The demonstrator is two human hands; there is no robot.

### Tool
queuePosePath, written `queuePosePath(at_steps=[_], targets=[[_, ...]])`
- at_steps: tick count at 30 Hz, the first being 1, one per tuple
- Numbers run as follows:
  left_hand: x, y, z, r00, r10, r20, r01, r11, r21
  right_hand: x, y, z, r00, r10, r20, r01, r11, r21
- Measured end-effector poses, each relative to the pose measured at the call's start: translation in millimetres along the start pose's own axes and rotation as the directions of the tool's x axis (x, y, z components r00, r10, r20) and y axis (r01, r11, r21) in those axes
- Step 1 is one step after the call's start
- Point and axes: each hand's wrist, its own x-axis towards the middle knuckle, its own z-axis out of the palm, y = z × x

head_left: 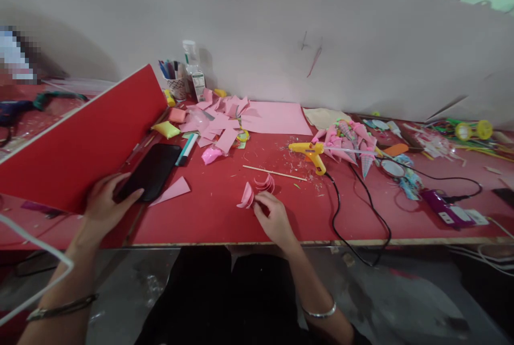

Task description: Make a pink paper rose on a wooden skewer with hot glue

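In the head view, the left hand (105, 200) rested on the near end of a black phone (151, 171) lying on the red counter (225, 216). Its fingers (130, 195) were spread and laid flat over the phone's edge, not closed around it. A red board (80, 141) leaned at a slant just behind that hand, and a pink paper triangle (172, 190) lay just beside the phone on its right.

The right hand (275, 219) sat near the counter's front edge, its fingers curled and pinching a small folded pink paper piece (246, 196). A cluster of curved pink petals (265, 182) lay touching or just behind the fingertips; I could not tell which. A thin wooden stick (275, 173) lay just beyond them.

Further back, a heap of pink paper scraps (219, 120) lay beside a flat pink sheet (277, 118). A yellow glue gun (309, 152) stood right of the stick, its black cord (341, 211) trailing over the counter's front edge. Pink paper cones (349, 139) lay piled behind the gun. A cup of pens (174, 82) and a clear bottle (193, 69) stood against the back wall. Each wrist wore 1 metal bangle.
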Motion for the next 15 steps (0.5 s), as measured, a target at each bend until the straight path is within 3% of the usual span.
queuePosePath(at_steps=[8,15], targets=[[1.2,-2.7,0.9,0.999,0.029,-0.029,-0.029,0.999,-0.028,-0.5,-0.6,0.0,1.000,-0.004,0.007,0.004,1.000,-0.027],[1.9,4.4,-1.4,0.999,-0.042,0.019,0.042,0.999,-0.017,-0.6,-1.1,0.2,1.000,-0.022,0.009,0.022,0.999,-0.034]])
